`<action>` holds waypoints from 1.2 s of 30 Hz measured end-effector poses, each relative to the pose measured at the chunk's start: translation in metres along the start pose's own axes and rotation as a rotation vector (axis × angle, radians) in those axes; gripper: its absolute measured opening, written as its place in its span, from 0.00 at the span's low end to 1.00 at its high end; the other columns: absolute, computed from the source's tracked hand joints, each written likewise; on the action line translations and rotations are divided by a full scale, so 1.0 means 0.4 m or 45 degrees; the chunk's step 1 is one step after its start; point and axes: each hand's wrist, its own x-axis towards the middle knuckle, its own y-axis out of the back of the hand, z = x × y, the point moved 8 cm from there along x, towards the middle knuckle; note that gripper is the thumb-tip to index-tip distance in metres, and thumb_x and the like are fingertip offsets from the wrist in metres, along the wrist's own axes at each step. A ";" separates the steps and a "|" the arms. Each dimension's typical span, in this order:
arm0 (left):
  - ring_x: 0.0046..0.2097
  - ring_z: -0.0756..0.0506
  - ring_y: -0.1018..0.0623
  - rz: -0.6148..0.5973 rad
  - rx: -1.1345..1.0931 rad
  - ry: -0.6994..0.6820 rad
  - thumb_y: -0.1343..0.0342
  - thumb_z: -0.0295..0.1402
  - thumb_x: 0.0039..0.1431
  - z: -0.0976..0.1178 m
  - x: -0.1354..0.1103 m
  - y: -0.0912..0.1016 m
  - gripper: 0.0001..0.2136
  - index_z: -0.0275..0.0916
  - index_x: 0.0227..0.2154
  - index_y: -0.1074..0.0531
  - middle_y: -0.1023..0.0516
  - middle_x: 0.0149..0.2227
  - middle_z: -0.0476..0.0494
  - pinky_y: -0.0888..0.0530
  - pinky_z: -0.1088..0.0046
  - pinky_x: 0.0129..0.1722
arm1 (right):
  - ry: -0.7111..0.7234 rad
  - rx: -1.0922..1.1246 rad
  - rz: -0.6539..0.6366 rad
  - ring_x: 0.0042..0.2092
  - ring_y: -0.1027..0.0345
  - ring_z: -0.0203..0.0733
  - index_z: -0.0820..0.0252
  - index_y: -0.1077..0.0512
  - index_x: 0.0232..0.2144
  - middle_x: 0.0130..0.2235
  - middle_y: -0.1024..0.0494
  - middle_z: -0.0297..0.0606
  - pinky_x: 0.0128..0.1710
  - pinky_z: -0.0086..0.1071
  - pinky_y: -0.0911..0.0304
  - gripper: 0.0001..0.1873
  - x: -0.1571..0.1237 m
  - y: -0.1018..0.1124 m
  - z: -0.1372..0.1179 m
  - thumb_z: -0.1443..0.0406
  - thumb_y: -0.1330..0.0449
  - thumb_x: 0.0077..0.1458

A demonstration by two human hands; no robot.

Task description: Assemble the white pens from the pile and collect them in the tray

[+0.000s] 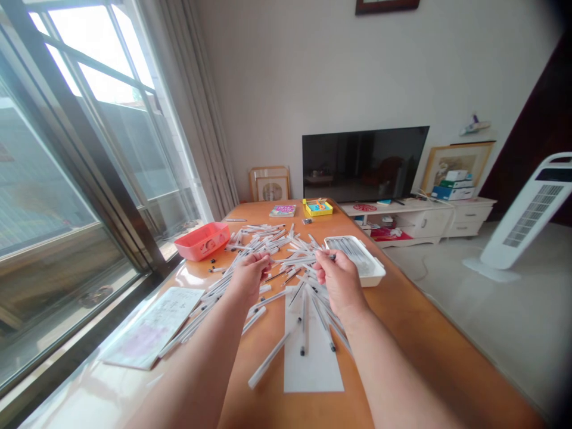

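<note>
Both my hands are raised over an orange wooden table (415,339) strewn with several white pens (268,244). My left hand (248,275) and my right hand (338,278) are closed on the two ends of one white pen (292,260) held level between them. More white pens lie fanned out beneath my hands, some across a white sheet of paper (313,363). A white tray (357,257) holding pens stands just right of my right hand.
A red plastic basket (202,241) sits at the left near the window. A printed sheet (152,328) lies at the table's left edge. A small book (283,210) and a yellow box (318,207) lie at the far end. Beyond are a television (364,162) and a white fan (527,220).
</note>
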 end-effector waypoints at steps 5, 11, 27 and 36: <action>0.31 0.52 0.23 0.021 -0.505 0.238 0.38 0.25 0.55 -0.047 -0.062 0.012 0.04 0.35 0.34 0.27 0.20 0.36 0.38 0.27 0.79 0.30 | -0.010 0.025 -0.096 0.24 0.37 0.32 0.58 0.30 0.34 0.25 0.24 0.31 0.23 0.24 0.41 0.17 -0.013 -0.025 0.002 0.56 0.31 0.48; 0.32 0.50 0.20 0.033 -0.648 0.336 0.40 0.23 0.58 -0.080 -0.095 0.009 0.04 0.34 0.37 0.27 0.19 0.40 0.35 0.22 0.77 0.31 | 0.017 -0.093 -0.122 0.25 0.35 0.33 0.57 0.31 0.36 0.27 0.23 0.33 0.24 0.26 0.39 0.16 -0.021 -0.038 0.014 0.54 0.33 0.52; 0.31 0.51 0.21 -0.022 -0.607 0.352 0.42 0.24 0.60 -0.080 -0.110 0.001 0.01 0.33 0.35 0.26 0.20 0.34 0.38 0.24 0.79 0.31 | 0.027 -0.184 -0.156 0.26 0.34 0.34 0.57 0.31 0.36 0.28 0.22 0.34 0.26 0.27 0.37 0.17 -0.034 -0.051 0.029 0.53 0.34 0.53; 0.30 0.51 0.22 -0.021 -0.543 0.280 0.41 0.25 0.59 -0.078 -0.101 0.013 0.01 0.33 0.34 0.27 0.20 0.33 0.37 0.26 0.79 0.30 | -0.062 -0.316 -0.268 0.28 0.31 0.37 0.59 0.30 0.33 0.29 0.21 0.37 0.27 0.29 0.35 0.16 -0.049 -0.072 0.039 0.54 0.33 0.50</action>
